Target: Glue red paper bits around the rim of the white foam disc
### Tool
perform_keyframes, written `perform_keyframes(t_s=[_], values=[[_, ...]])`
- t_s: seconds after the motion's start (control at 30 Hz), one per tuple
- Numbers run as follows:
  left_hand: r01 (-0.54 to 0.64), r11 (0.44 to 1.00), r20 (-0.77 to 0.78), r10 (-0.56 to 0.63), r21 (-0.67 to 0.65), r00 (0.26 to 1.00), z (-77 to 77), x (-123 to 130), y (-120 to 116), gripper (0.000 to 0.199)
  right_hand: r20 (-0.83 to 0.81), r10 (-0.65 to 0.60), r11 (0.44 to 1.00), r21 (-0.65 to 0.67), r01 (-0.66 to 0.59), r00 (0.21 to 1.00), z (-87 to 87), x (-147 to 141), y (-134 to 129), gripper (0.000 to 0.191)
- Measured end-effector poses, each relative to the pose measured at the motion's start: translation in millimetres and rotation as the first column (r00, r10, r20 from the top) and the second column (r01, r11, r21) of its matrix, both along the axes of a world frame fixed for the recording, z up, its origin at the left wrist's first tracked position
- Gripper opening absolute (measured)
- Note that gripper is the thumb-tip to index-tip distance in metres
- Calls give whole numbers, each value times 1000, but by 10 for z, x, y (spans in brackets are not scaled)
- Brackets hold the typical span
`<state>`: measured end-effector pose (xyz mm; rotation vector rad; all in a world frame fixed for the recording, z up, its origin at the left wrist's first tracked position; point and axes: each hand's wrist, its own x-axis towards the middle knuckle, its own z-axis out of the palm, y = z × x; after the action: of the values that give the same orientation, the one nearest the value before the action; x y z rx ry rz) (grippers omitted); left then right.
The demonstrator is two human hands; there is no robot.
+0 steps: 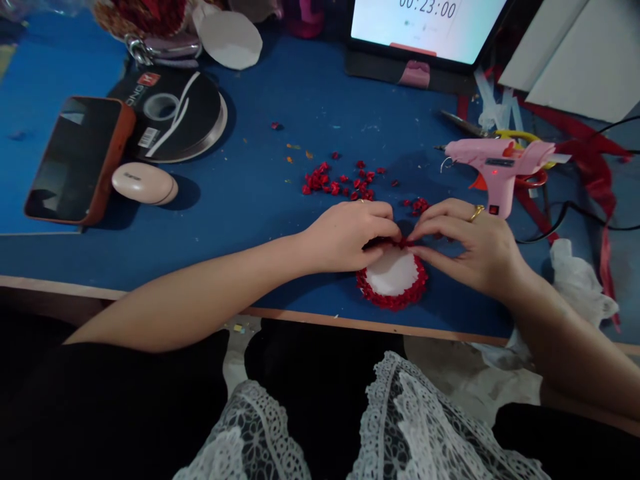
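A white disc point(393, 273) with a ring of small red ribbon pieces point(395, 300) around its rim lies near the table's front edge. At the disc's far rim, my left hand point(357, 233) has its fingers bent and pinched on the red edging. Opposite it, my right hand point(467, 243) pinches the same stretch of edging between thumb and fingertips. Whether a separate red piece is between the fingertips is hidden. Just beyond my hands lie loose red ribbon pieces point(320, 179), with a smaller cluster point(419, 207) by my right fingers.
A pink glue gun point(500, 163) lies at the right over scissors point(530, 138) and red ribbon point(595, 173). Crumpled white material point(580, 280) is beside my right forearm. At the left are a phone point(75, 160), a beige case point(144, 183) and a ribbon spool point(170, 120). A lit tablet point(425, 27) stands behind.
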<state>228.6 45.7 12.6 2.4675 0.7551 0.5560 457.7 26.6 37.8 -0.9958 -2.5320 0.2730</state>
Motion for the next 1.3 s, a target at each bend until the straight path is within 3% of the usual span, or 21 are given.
perform_keyframes(t_s=[0.3, 0.53, 0.87, 1.3], values=[[3, 1000, 12, -4, 7, 1000, -5, 13, 9, 23, 148, 4, 980, 198, -33, 989, -46, -33, -30, 11], [-4, 1000, -10, 4, -2, 1000, 5, 15, 3, 21, 178, -70, 968, 250, 24, 982, -60, -60, -60, 10], [-9, 1000, -6, 9, -3, 1000, -8, 9, -4, 23, 150, -174, 984, -4, 177, 973, -41, -131, -92, 7], [-8, 1000, -13, 8, -1, 1000, 0, 7, 0, 24, 128, -166, 986, -2, 167, 978, -42, -134, -91, 6]])
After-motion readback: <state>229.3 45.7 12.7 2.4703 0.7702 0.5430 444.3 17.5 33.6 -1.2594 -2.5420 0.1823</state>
